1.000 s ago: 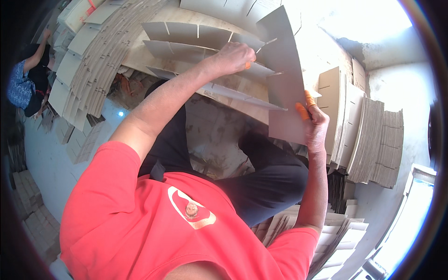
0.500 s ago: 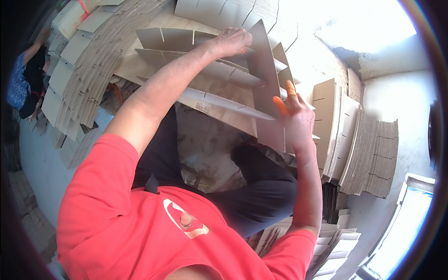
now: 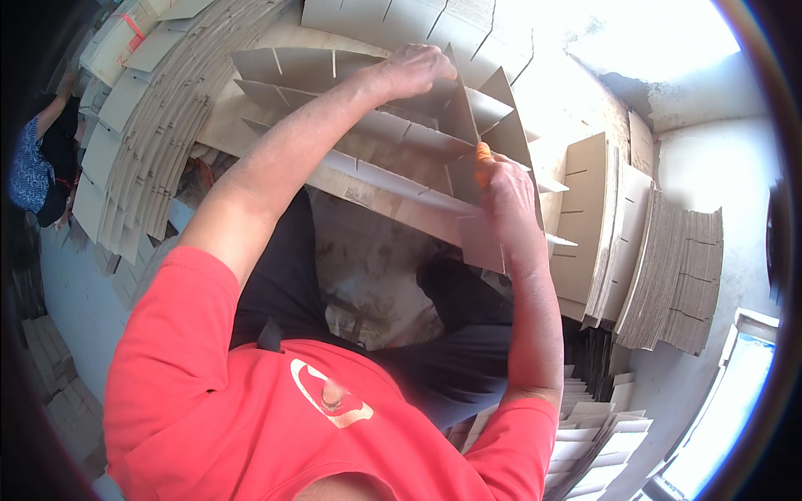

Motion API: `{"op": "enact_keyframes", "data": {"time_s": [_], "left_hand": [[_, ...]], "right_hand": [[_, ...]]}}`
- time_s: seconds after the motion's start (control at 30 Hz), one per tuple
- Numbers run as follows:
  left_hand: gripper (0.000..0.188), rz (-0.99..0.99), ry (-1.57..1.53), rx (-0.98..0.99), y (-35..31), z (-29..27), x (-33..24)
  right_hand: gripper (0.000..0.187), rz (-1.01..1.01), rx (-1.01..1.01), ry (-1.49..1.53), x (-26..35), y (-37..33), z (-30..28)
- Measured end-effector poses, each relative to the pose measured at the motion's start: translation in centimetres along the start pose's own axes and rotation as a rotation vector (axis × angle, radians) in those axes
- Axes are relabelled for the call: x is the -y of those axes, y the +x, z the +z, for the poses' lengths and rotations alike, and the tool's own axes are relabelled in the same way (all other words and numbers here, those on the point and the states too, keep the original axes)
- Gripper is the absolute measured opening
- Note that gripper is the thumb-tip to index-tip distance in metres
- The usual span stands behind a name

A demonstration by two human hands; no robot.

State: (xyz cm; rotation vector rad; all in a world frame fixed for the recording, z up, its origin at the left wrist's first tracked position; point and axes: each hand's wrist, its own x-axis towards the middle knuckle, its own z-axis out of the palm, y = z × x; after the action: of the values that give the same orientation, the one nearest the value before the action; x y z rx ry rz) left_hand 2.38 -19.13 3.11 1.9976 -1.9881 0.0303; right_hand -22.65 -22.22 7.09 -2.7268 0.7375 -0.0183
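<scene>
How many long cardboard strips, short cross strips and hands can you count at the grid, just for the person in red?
Long strips: 3
Cross strips: 2
Hands: 2
Total in view: 7

Three long, pale grey-brown cardboard strips [image 3: 409, 135] stand on edge, side by side, on the wooden desk [image 3: 224, 118], slots showing along their upper edges. Two cardboard crosspieces [image 3: 481, 241] stand upright across them toward their right ends.
</scene>
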Motion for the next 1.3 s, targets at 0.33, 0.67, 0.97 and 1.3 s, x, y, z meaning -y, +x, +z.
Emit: {"op": "enact_keyframes", "data": {"time_s": [0.33, 0.67, 0.97, 1.3], "left_hand": [[0.054, 0.243, 0.146, -0.207, -0.5, 1.2, 0.2], [0.052, 0.159, -0.108, -0.276, -1.2, -0.9, -1.3], [0.040, 0.017, -0.295, -0.297, -13.0, -6.9, -7.1], [0.042, -0.037, -0.208, -0.178, -16.6, -3.0, -7.1]], "right_hand": [[0.020, 0.145, -0.344, 0.149, -3.5, -3.0, -3.3], [0.047, 0.666, -0.335, -0.680, -14.6, -15.9, -1.1], [0.033, 0.667, -0.655, -0.428, -17.9, -16.6, -2.0], [0.051, 0.151, -0.665, 0.450, 1.0, -11.3, -6.5]]}}
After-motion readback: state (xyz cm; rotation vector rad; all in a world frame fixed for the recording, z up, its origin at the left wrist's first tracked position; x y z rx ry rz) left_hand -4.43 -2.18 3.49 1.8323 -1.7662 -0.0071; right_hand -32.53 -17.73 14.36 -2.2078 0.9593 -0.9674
